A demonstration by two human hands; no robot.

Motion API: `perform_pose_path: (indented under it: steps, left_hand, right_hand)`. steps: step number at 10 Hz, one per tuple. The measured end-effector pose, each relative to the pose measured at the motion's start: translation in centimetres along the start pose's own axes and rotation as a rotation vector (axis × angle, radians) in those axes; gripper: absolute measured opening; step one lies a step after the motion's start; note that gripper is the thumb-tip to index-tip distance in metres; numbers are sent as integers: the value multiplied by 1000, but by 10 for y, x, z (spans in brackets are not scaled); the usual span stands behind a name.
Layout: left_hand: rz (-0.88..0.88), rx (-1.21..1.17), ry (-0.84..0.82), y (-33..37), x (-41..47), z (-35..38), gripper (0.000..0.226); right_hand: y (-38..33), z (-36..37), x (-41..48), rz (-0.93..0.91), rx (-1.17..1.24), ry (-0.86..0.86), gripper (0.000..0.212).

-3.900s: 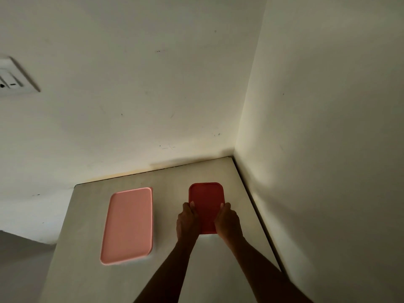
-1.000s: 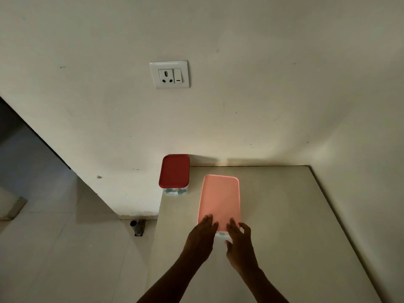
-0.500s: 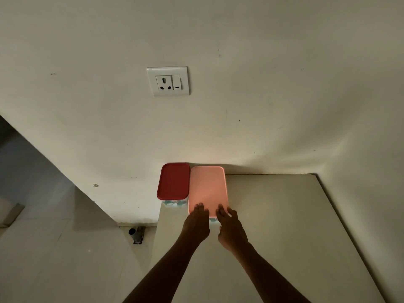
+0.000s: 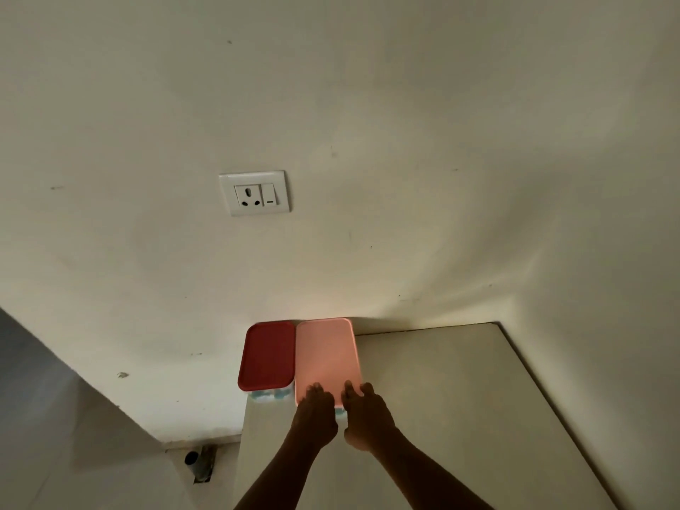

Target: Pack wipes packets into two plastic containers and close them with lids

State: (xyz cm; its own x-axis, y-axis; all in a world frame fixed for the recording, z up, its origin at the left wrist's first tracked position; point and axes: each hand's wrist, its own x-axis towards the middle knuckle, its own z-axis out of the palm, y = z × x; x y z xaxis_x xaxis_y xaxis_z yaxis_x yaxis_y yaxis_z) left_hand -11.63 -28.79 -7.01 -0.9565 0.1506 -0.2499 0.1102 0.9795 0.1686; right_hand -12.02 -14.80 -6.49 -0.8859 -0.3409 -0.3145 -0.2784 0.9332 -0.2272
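Both hands rest flat, fingers spread, on the near end of the pink lid [image 4: 325, 357]: left hand [image 4: 314, 417], right hand [image 4: 368, 417]. Its container stands on the tabletop [image 4: 441, 399], touching the red-lidded box [image 4: 266, 357] left of the hands. Press evenly along the near rim, judging the seal, without tipping either box off the edge.

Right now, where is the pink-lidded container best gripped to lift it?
Probably by the near short end of the pink-lidded container, coming from the front: the red-lidded container sits against its left side and the wall behind.
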Motion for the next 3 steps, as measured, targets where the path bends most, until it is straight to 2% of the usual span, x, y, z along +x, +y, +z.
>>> perform_pose_path:
  steps: [1,3]
  left_hand:
    - [-84,-161,-61,8,-17,-30,50]
    - [-283,-489,117,8,-52,-118,36]
  right_hand:
    - [-2,-31,-19,-42,-49,-122,74]
    - [16,-121,-65,-59,-9,-7,65]
